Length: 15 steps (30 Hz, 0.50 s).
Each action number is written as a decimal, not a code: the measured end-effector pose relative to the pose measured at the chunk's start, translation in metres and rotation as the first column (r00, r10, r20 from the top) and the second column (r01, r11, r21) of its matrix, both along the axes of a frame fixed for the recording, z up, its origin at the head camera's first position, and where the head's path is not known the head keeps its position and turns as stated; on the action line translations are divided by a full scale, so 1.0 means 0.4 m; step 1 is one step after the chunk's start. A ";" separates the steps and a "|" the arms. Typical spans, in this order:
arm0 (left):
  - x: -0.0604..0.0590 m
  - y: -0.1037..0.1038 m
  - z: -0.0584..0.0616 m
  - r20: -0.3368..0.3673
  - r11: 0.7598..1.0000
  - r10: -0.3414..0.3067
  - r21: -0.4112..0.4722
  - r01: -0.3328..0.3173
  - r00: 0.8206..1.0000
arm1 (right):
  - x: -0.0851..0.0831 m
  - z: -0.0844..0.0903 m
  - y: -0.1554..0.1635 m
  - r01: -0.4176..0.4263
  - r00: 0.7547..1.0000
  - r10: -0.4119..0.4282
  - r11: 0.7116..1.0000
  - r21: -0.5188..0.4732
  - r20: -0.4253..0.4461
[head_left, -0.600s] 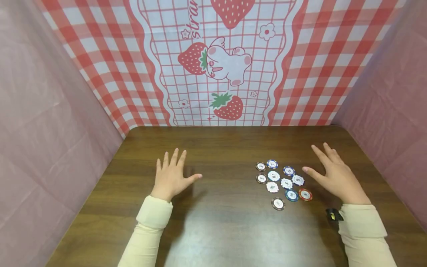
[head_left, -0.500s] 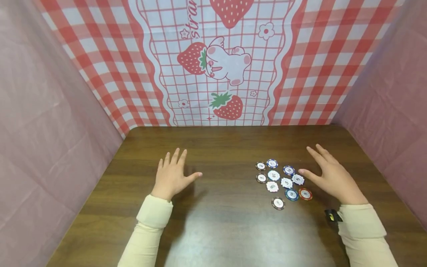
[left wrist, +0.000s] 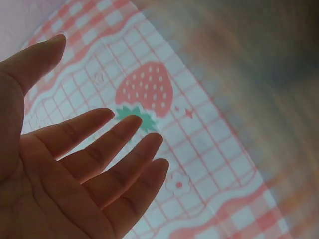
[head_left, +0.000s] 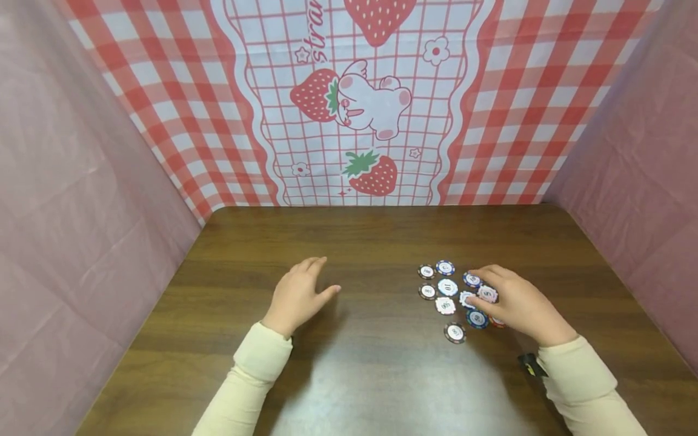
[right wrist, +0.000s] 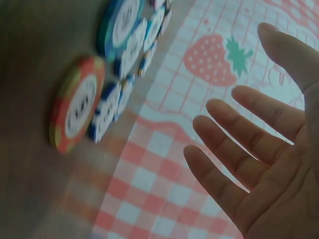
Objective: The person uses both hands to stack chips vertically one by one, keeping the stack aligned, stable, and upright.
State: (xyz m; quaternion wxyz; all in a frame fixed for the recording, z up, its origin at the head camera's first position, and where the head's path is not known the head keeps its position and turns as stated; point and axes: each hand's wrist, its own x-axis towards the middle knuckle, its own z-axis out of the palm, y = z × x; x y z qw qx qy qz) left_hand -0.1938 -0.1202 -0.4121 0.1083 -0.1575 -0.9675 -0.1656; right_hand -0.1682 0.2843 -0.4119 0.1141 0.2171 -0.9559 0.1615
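Observation:
Several poker chips lie flat in a loose group on the right half of the table. My right hand (head_left: 518, 306) is over the group's right side, its thumb and fingers apart, overlapping a white chip (head_left: 466, 298) and a blue-rimmed chip (head_left: 474, 280) in the head view. Under its palm side, the red-rimmed chip (head_left: 497, 323) is partly hidden. In the right wrist view this red chip (right wrist: 79, 107) shows whole, and the relaxed fingers hold nothing. My left hand (head_left: 297, 297) hovers left of the chips, fingers loosely bent in the left wrist view, with nothing in it.
A dark-rimmed chip (head_left: 455, 332) lies nearest the front, apart from the others. Behind the brown wooden table (head_left: 371, 375) hangs a red checked strawberry cloth (head_left: 327, 139). Pink cloth walls (head_left: 627, 145) stand at both sides. A black band (head_left: 531, 365) sits at the right sleeve.
My right hand has moved left, in over the chips, its fingers drawn closer to the thumb. The left hand has shifted slightly right, its fingers bending. The chips look unmoved.

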 end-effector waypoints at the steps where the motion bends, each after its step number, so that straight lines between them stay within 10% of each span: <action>1: 0.004 0.006 -0.003 0.004 1.000 -0.013 0.002 0.013 1.000 | 0.001 -0.004 -0.006 -0.016 1.000 0.016 1.000 0.002 0.001; 15: 0.046 0.061 -0.035 0.041 0.986 -0.167 -0.020 0.168 0.985 | 0.015 -0.047 -0.066 -0.188 0.981 0.180 0.975 0.119 0.074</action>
